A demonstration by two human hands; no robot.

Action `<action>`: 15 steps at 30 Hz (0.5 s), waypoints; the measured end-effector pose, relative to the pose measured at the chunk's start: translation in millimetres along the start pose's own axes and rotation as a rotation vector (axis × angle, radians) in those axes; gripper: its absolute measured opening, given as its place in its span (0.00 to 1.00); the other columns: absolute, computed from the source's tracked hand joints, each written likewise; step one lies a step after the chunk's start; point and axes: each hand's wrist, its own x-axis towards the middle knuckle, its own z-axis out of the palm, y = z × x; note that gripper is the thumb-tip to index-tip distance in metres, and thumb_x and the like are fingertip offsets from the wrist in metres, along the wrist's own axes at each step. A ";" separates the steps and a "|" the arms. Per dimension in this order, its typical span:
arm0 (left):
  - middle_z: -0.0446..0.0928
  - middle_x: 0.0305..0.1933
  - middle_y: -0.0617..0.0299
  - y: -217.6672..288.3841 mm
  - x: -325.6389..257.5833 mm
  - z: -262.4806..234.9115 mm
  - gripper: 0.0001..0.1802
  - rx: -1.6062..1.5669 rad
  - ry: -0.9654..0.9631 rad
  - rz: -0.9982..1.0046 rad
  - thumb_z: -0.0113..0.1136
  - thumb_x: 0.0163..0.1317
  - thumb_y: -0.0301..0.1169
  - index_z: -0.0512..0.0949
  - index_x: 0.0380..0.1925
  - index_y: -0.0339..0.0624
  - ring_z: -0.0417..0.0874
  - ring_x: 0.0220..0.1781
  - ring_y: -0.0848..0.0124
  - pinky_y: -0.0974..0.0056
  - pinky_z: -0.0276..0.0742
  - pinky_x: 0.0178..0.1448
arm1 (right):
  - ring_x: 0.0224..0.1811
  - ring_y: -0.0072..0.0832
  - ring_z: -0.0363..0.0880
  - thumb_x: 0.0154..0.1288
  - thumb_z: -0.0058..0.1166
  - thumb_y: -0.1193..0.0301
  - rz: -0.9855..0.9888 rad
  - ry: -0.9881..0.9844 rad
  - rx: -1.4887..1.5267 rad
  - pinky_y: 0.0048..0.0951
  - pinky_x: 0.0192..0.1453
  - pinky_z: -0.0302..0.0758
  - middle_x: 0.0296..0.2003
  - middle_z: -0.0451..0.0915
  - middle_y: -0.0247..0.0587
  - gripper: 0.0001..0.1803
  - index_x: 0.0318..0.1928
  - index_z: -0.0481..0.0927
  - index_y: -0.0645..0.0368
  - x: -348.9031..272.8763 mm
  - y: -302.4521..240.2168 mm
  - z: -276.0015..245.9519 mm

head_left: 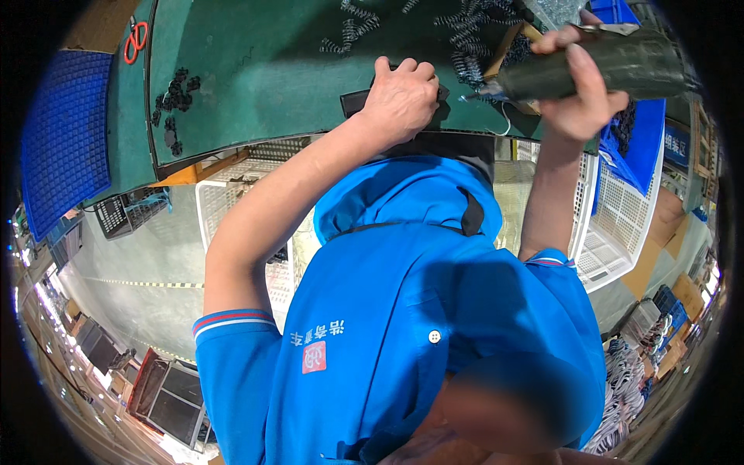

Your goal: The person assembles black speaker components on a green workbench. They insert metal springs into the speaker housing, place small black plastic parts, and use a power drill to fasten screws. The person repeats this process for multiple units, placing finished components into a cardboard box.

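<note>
Two hands at green felt-covered bench (256,70): left hand (399,97) pressed flat-fisted on flat black rectangular part (356,102); right hand (581,93) clamped round dark cylindrical power tool (620,66), tip just beside left knuckles; coiled metal springs (465,39) beyond.

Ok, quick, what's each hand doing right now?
Left hand: closed, pressing a black part on the green mat.
Right hand: closed around a dark power tool.

— What kind of place is this?
— A factory workshop. A bench under a green mat (263,70) fills twelve o'clock, with loose metal springs (465,39) heaped at one o'clock.
— Anything else?
— White plastic crates (612,225) at three o'clock, blue trays (66,132) at nine, red scissors (136,40) at eleven, a concrete floor (147,271) and stacked boxes (167,391) at seven.
</note>
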 end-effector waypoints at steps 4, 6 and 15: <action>0.74 0.41 0.62 -0.5 -1.1 2.0 0.14 -0.013 -0.009 -0.025 0.65 0.56 0.38 0.80 0.39 0.43 0.75 0.50 0.62 0.48 0.65 0.52 | 0.30 0.31 0.77 0.50 0.63 0.75 0.044 0.055 0.003 0.32 0.37 0.75 0.32 0.77 0.42 0.31 0.56 0.68 0.65 -11.0 -0.6 46.3; 0.74 0.41 0.62 -0.6 -1.2 2.7 0.14 -0.024 -0.006 -0.022 0.65 0.56 0.38 0.80 0.39 0.43 0.75 0.50 0.62 0.48 0.65 0.52 | 0.31 0.32 0.77 0.50 0.64 0.75 0.051 0.039 -0.008 0.33 0.37 0.75 0.32 0.77 0.42 0.31 0.56 0.68 0.65 -14.2 -2.2 53.2; 0.74 0.41 0.62 0.5 -1.1 1.7 0.14 -0.021 -0.003 -0.013 0.64 0.56 0.37 0.80 0.40 0.42 0.76 0.49 0.62 0.48 0.65 0.53 | 0.29 0.37 0.81 0.56 0.52 0.84 -0.125 -0.074 0.029 0.38 0.40 0.82 0.29 0.79 0.53 0.22 0.53 0.69 0.78 -15.4 30.1 35.3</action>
